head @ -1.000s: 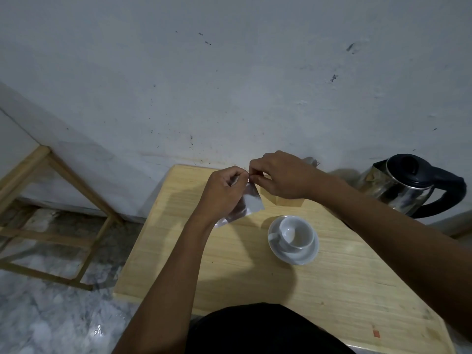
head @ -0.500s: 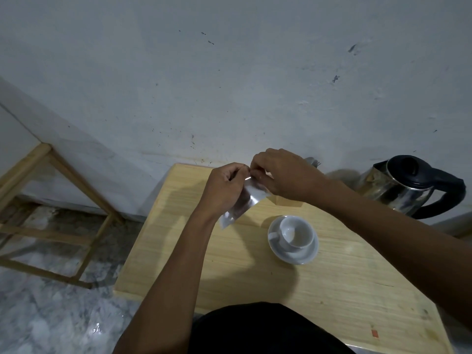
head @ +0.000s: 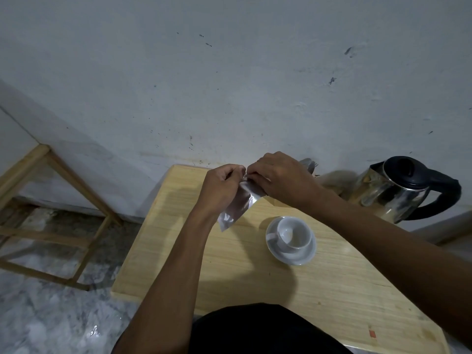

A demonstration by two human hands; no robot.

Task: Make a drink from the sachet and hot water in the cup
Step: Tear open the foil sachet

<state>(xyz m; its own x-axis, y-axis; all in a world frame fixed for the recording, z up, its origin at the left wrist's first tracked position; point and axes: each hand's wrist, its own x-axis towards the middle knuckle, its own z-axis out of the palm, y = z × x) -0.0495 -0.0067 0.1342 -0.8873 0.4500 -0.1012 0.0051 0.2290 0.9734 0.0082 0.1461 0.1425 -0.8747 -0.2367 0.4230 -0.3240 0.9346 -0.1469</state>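
Note:
A silvery foil sachet point(head: 238, 206) hangs above the wooden table point(head: 255, 272), held at its top edge by both hands. My left hand point(head: 221, 186) pinches the top left corner and my right hand point(head: 281, 180) pinches the top beside it, fingertips almost touching. The sachet slants down to the left. An empty white cup point(head: 293, 235) stands on a white saucer point(head: 291, 256) on the table, below and right of the sachet. A steel kettle point(head: 393, 192) with a black lid and handle stands at the table's far right.
A grey wall runs behind the table. A metal utensil tip point(head: 309, 164) shows behind my right hand. A wooden frame point(head: 51, 200) stands on the marble floor to the left. A dark garment point(head: 260, 330) fills the bottom centre.
Both hands have stayed at the sachet's top edge. The sachet has tilted and its lower end has swung further to the lower left.

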